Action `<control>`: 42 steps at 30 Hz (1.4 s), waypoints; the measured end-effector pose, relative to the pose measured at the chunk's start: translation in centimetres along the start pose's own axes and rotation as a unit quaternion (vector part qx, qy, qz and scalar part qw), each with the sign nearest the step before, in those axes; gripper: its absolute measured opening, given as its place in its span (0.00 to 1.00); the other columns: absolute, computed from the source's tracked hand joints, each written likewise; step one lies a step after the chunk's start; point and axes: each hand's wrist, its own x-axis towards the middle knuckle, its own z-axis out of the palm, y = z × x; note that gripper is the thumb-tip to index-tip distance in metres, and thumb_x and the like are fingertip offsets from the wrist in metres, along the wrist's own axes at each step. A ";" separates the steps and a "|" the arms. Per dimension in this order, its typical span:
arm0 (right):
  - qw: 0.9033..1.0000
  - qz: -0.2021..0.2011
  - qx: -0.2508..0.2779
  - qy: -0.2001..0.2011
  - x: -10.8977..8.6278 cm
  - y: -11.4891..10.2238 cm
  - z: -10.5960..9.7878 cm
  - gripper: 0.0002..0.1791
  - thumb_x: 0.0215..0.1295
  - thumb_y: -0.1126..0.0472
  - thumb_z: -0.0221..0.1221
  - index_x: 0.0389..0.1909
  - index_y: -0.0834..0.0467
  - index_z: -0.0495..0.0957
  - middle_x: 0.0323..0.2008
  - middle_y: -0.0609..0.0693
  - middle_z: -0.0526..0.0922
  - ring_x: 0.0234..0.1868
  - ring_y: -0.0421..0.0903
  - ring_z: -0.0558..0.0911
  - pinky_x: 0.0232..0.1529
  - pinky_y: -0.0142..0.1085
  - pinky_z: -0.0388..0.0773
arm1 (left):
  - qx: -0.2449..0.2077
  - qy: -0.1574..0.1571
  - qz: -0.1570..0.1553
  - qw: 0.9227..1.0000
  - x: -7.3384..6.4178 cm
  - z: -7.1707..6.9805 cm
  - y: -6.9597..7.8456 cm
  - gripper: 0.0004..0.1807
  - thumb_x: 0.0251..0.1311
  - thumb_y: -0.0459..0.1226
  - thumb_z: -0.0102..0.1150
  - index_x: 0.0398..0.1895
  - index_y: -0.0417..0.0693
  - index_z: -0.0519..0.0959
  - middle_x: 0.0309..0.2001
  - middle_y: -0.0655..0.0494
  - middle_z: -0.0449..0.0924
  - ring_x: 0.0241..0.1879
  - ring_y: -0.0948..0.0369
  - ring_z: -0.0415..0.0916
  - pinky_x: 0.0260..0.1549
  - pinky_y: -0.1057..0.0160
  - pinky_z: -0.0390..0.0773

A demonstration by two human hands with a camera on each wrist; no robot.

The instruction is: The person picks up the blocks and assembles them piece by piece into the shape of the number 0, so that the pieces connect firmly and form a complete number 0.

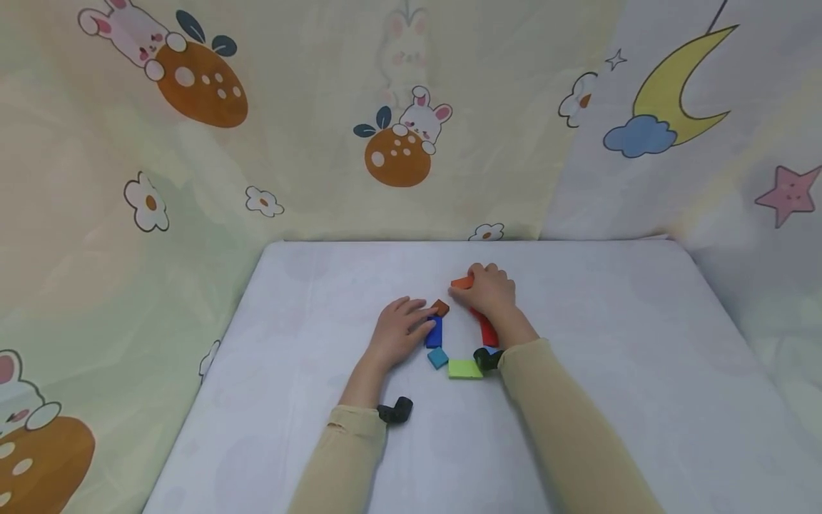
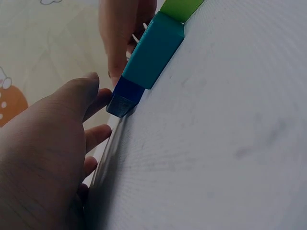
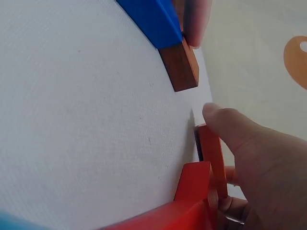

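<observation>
My right hand (image 1: 493,293) pinches an orange block (image 1: 461,283) between thumb and fingers at the far end of a ring of coloured blocks. In the right wrist view the orange block (image 3: 212,153) stands on its edge close behind a red block (image 3: 194,179). On the ring's left side, my left hand (image 1: 398,332) has its fingers spread, fingertips at a brown block (image 1: 440,308) and a dark blue block (image 1: 434,334). A fingertip (image 3: 195,24) rests against the brown block in the right wrist view. Between the brown and orange blocks lies a gap.
Nearer me in the ring lie a teal block (image 1: 438,358) and a lime green block (image 1: 464,369). A light blue block (image 1: 491,350) is partly hidden by the right wrist camera (image 1: 486,359). The white table (image 1: 308,300) meets a printed cloth backdrop (image 1: 308,128).
</observation>
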 end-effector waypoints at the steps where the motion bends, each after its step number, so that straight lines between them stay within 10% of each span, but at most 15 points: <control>1: 1.000 0.001 0.004 -0.004 0.0 0.0 -0.1 0.41 0.56 0.30 0.58 0.63 0.54 0.69 0.53 0.61 0.72 0.51 0.58 0.70 0.52 0.55 0.71 | -0.001 0.001 0.000 1.000 0.0 0.0 0.0 0.24 0.72 0.58 0.43 0.69 0.72 0.70 0.72 0.62 0.66 0.76 0.52 0.53 0.75 0.46 0.53; 13: 0.980 -0.040 0.147 -0.127 0.7 4.0 -2.6 0.29 0.69 0.50 0.58 0.70 0.46 0.65 0.58 0.56 0.73 0.57 0.55 0.71 0.57 0.50 0.79 | 0.012 0.009 0.001 1.000 0.2 0.3 -0.2 0.24 0.72 0.59 0.43 0.68 0.73 0.70 0.71 0.62 0.68 0.76 0.53 0.54 0.74 0.47 0.55; 42: 0.974 -0.083 0.145 -0.150 0.4 4.2 -2.7 0.22 0.66 0.50 0.62 0.61 0.46 0.76 0.55 0.52 0.76 0.56 0.54 0.73 0.52 0.45 0.81 | 0.006 0.001 -0.008 1.000 0.2 0.1 0.1 0.24 0.72 0.59 0.43 0.68 0.73 0.70 0.71 0.62 0.67 0.76 0.53 0.54 0.75 0.47 0.54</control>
